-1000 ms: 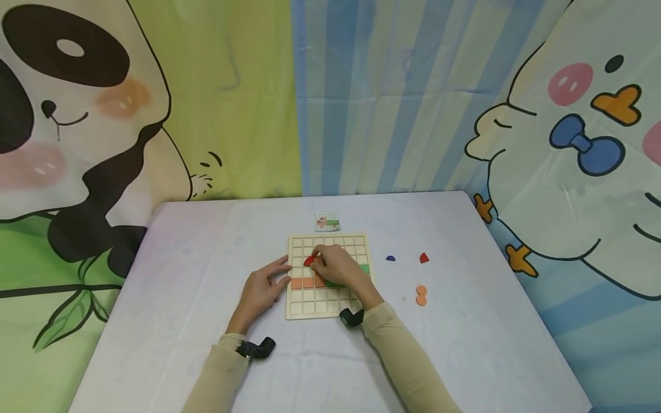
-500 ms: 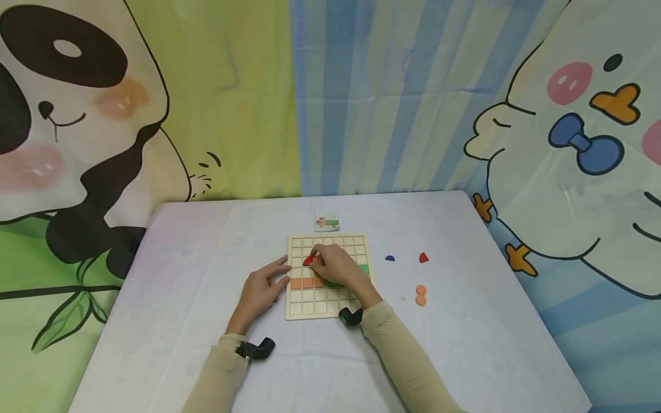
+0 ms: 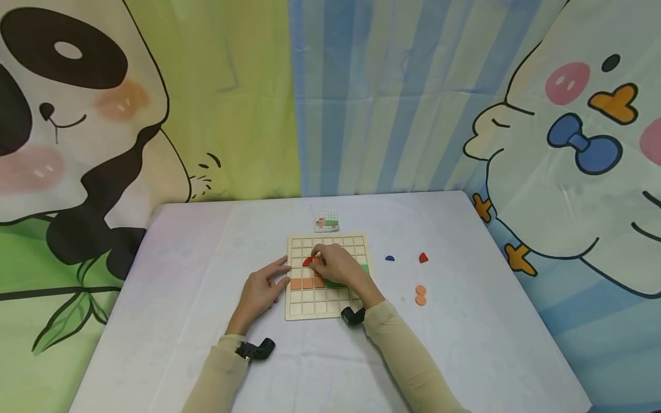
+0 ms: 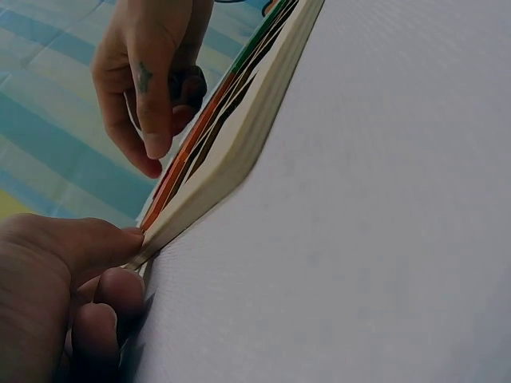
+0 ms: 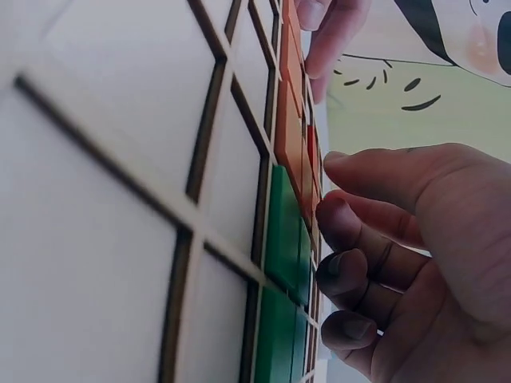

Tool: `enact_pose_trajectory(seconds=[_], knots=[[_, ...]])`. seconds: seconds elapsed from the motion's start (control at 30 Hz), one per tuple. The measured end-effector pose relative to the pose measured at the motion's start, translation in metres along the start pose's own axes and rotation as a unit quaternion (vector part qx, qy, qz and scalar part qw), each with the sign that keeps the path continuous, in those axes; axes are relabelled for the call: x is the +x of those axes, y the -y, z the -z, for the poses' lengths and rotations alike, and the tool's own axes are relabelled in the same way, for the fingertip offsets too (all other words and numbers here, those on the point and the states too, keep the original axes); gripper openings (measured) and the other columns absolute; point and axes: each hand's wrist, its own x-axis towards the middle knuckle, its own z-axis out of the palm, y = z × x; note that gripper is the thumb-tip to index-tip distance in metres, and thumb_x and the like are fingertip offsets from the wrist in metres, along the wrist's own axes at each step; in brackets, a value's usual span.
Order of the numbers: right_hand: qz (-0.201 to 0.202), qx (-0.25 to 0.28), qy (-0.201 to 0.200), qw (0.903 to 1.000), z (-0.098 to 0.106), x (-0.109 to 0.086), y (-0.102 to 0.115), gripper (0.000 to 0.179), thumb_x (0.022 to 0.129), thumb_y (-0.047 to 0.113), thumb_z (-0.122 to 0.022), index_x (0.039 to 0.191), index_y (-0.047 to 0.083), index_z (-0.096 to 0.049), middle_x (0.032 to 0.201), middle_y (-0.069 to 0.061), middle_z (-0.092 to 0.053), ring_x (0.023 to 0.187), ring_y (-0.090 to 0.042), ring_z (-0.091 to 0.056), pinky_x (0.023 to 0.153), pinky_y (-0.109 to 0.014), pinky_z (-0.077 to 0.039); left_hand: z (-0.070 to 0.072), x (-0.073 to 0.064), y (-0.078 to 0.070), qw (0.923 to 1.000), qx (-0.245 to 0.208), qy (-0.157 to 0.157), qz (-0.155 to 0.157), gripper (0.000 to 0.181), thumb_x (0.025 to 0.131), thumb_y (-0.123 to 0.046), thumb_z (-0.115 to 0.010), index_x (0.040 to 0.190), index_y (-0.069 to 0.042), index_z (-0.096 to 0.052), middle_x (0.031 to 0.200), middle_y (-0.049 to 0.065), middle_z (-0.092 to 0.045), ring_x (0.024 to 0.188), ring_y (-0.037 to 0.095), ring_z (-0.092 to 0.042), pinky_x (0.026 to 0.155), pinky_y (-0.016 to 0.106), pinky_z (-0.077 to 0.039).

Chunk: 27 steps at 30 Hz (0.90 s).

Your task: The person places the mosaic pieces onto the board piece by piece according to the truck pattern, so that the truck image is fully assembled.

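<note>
A wooden grid board (image 3: 315, 310) lies flat in front of the person. My left hand (image 3: 259, 292) touches its left edge, thumb and forefinger apart; the left wrist view shows the thumb on the board's corner. My right hand (image 3: 338, 267) is over the board, its bent thumb and forefinger close beside a small red rounded piece (image 3: 307, 261). The right wrist view shows those fingertips near the surface; I cannot tell whether they pinch a piece. Orange square tiles (image 3: 302, 283) sit in a row, followed by green tiles (image 5: 281, 231) partly hidden under the right hand.
A small picture card (image 3: 326, 221) lies behind the board. To the board's right are a blue half-circle (image 3: 389, 258), a red quarter-circle piece (image 3: 423, 257) and two orange discs (image 3: 420, 295). A white cloth covers the table (image 3: 206, 241); printed curtains hang behind it.
</note>
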Motion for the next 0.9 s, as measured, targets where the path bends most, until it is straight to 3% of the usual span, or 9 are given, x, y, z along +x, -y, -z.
enact_pose_trajectory(seconds=[0.17,0.37,0.8,0.9], knots=[[-0.001,-0.003,-0.006,1.0,0.007,-0.007,-0.006,0.031,0.106,0.028,-0.067,0.129,0.008,-0.071,0.083,0.001,-0.071,0.065,-0.008,-0.059,0.062,-0.026,-0.05,-0.001,0.0,0.0,1.0,0.002,0.0,0.001,0.037,0.1,-0.022,-0.075,0.137,-0.021,-0.072,0.069,-0.003,-0.073,0.036,0.013,-0.05,0.036,0.031,-0.042],[-0.02,-0.004,-0.015,0.9997,0.016,-0.022,-0.019,0.031,0.105,0.027,-0.069,0.13,0.009,-0.071,0.078,0.004,-0.067,0.064,-0.009,-0.057,0.063,-0.027,-0.049,-0.002,0.0,0.001,0.9999,0.011,-0.003,0.004,0.038,0.1,-0.023,-0.075,0.138,-0.022,-0.071,0.055,-0.007,-0.063,0.036,0.013,-0.05,0.036,0.03,-0.042],[-0.069,0.013,-0.063,0.9956,0.045,-0.053,-0.059,0.032,0.102,0.022,-0.072,0.128,0.004,-0.07,0.082,-0.002,-0.07,0.068,-0.011,-0.059,0.065,-0.029,-0.05,0.0,-0.001,-0.002,0.9999,0.008,-0.005,0.005,0.039,0.1,-0.021,-0.076,0.139,-0.02,-0.071,0.06,-0.004,-0.066,0.036,0.012,-0.05,0.036,0.029,-0.042],[-0.089,0.015,-0.071,0.9934,0.051,-0.06,-0.069,0.032,0.102,0.021,-0.072,0.128,0.004,-0.07,0.084,-0.003,-0.069,0.069,-0.014,-0.058,0.065,-0.03,-0.05,0.0,-0.001,-0.002,0.9999,0.009,-0.004,0.004,0.039,0.1,-0.021,-0.076,0.138,-0.021,-0.071,0.072,0.0,-0.074,0.036,0.012,-0.05,0.036,0.029,-0.042]])
